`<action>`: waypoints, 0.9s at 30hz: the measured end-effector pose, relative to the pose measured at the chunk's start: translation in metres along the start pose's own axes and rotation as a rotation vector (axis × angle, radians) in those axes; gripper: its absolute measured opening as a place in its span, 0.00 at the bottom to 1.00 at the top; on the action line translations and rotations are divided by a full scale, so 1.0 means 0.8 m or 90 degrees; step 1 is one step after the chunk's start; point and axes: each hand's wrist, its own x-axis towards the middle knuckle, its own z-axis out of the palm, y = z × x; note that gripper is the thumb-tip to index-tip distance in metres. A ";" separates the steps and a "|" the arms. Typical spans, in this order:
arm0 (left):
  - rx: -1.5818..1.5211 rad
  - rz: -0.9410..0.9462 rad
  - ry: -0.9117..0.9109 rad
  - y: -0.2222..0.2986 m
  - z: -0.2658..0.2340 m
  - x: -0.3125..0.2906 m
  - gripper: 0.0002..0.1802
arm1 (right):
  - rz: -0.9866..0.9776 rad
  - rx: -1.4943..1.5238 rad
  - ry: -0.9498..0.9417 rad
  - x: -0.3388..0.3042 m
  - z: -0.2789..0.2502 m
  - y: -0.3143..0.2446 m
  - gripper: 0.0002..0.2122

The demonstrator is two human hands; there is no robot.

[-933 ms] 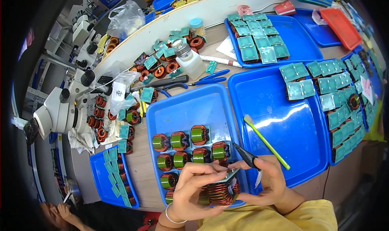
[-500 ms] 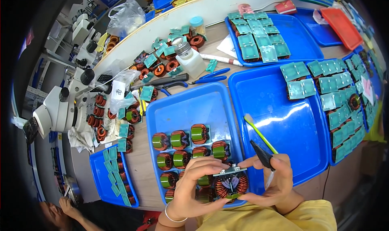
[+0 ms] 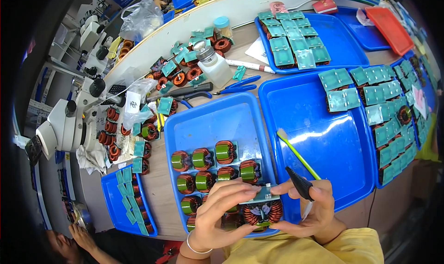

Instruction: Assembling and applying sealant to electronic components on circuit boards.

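Observation:
A copper-wound toroidal coil point(image 3: 262, 214) with a small green circuit board point(image 3: 256, 195) on its upper side is held between my two hands, above the front of a blue tray. My left hand point(image 3: 219, 213) is closed on its left side, thumb below and fingers at the board. On the other side, my right hand point(image 3: 319, 204) grips the coil's lower right with the thumb, a finger by the board's white pins. That hand also holds a tool with a black textured grip point(image 3: 299, 183) and a pale tip; its exact kind is unclear.
Several green-faced coils point(image 3: 202, 158) fill the front of the light-blue tray point(image 3: 212, 118). The blue tray point(image 3: 307, 120) to its right bears board-topped coils and a green-handled brush point(image 3: 298, 154). Behind are pliers point(image 3: 238, 85) and a bottle point(image 3: 215, 67). A microscope point(image 3: 60, 125) stands left; another person's hand point(image 3: 81, 236) is lower left.
The coil has tilted between my hands, so more of the board's top face shows. The black-gripped tool stays in my right hand. The view has shifted slightly.

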 end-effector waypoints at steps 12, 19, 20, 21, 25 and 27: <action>-0.070 -0.046 0.026 -0.002 0.002 -0.004 0.32 | 0.025 -0.014 -0.018 0.001 0.000 -0.001 0.36; -0.153 -0.099 0.024 -0.001 0.000 -0.010 0.34 | 0.087 -0.114 -0.100 0.001 -0.010 -0.004 0.48; -0.167 -0.111 0.023 0.000 0.000 -0.010 0.35 | 0.100 -0.112 -0.103 0.001 -0.010 -0.004 0.48; -0.181 -0.124 0.023 0.001 0.000 -0.010 0.36 | 0.100 -0.113 -0.102 -0.001 -0.009 -0.004 0.48; -0.175 -0.097 0.013 -0.002 0.000 -0.009 0.36 | 0.121 -0.067 -0.011 -0.009 -0.003 -0.004 0.39; -0.196 -0.120 0.019 0.000 0.000 -0.010 0.37 | 0.123 -0.075 -0.007 -0.009 -0.004 -0.004 0.39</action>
